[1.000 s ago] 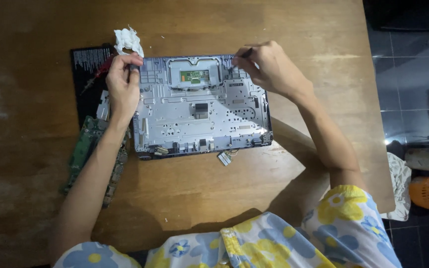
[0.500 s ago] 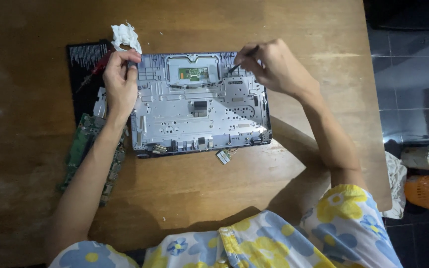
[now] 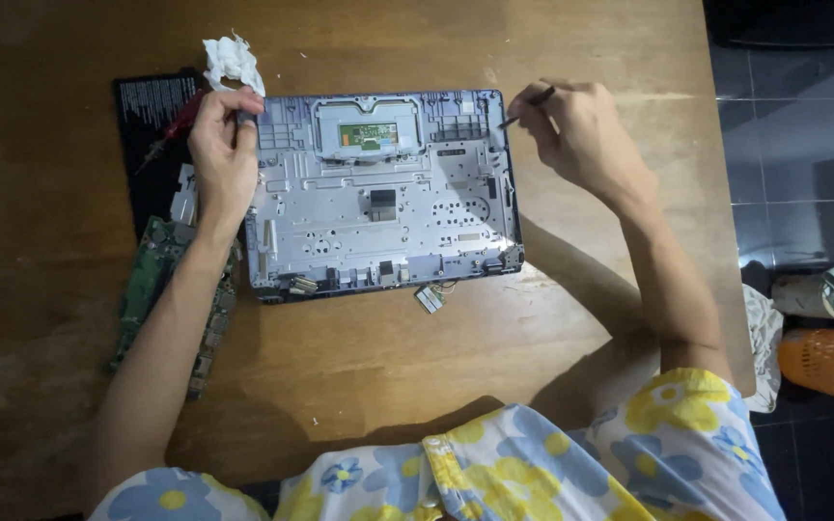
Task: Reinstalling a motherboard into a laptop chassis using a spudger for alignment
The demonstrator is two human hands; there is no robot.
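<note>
1. Wooden table [image 3: 359, 386]: carries all items and lies beneath both hands.
2. Opened laptop chassis [image 3: 383, 193]: lies flat between the two hands, inner metal frame facing up.
3. Black mat [image 3: 152, 106]: under and beyond the left hand, at the chassis's left edge.
4. Green circuit board [image 3: 152, 285]: beneath the left forearm, below the hand.
5. Left hand [image 3: 224, 159]: fingers curled, gripping the chassis's upper-left corner.
6. Right hand [image 3: 576, 135]: fingers pinched on a thin dark tool [image 3: 525, 104], tip over the chassis's upper-right corner.
7. Crumpled white tissue [image 3: 232, 60]: just above the left hand.
8. Red-handled screwdriver [image 3: 178, 123]: on the mat, just left of the left hand.
</note>
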